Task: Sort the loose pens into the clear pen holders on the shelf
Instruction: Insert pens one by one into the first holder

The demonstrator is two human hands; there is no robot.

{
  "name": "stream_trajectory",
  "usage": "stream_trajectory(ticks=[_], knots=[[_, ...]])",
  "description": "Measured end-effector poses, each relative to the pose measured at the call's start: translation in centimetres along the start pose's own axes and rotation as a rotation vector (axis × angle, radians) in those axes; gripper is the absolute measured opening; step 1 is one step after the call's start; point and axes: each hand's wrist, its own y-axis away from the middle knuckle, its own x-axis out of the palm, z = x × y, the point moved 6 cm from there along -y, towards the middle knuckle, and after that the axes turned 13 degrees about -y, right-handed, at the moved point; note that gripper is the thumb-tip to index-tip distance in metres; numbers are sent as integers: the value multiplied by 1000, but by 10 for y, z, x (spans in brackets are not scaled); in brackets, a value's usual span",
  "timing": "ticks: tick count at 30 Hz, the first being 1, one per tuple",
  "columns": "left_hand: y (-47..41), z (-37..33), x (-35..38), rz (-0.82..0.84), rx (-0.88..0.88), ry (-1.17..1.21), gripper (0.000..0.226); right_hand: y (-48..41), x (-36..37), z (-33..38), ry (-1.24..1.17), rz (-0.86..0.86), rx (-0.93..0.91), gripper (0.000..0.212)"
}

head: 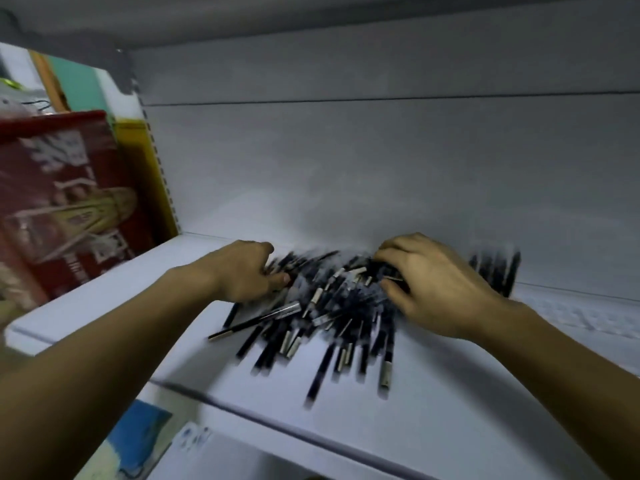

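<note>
Lying in a loose heap on the white shelf (450,427), the dark pens (332,306) spread between the two hands. Many had pale ends, and a few strays fanned toward the shelf's front edge. The right hand (436,285) sat on the heap's far right side, fingers curled down and thumb tucked under, pinching a few pens. The left hand (242,271) dug into the heap's left edge with curled fingers; whether it held any pens could not be told through the blur. Just beyond the right hand, on its outer side, a bunch of upright pens (495,271) stood close together, and any holder round them was too blurred to make out. Well out past the left hand stood a red box (59,202) with white writing too smeared to read, a yellow panel (135,140) behind it.
</note>
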Motion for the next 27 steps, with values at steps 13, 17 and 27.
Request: stream_trajectory(ticks=[13, 17, 27], knots=[[31, -10, 29, 41, 210, 59, 18, 12, 63, 4, -286, -34, 63, 34], [28, -6, 22, -52, 191, 93, 9, 17, 72, 6, -322, -22, 43, 35], [-39, 55, 38, 121, -344, 350, 19, 14, 80, 7, -367, -29, 39, 36]])
